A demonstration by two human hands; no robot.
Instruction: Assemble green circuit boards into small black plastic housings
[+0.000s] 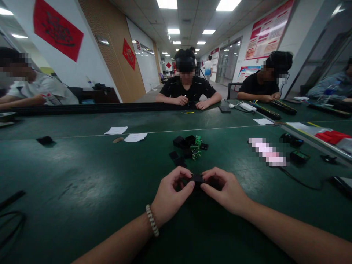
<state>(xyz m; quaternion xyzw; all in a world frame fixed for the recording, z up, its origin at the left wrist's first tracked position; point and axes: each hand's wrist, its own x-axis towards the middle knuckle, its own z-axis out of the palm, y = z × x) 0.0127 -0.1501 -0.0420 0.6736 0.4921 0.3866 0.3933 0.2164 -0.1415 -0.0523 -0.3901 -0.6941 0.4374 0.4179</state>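
Between my two hands is a small black box-shaped housing [198, 179], held just over the green tabletop [110, 223]. My left hand [172, 192] grips its left side with thumb and fingertips; a beaded bracelet [152, 220] circles that wrist. On the right side, the thumb and fingers of my right hand [227, 189] close on the same housing. Its underside and any fine detail are too dark to make out. Just beyond my hands lies a loose pile of black plastic cases [180, 142] and green circuit boards [196, 153], with flat black pieces [177, 159] beside it.
White papers [136, 137] lie at the back left. To the right are a pixelated bright device [268, 152] on a black cable [301, 181] and a black case with a green board [299, 157]. Black cables [12, 220] sit at the left edge. Several people work across the table.
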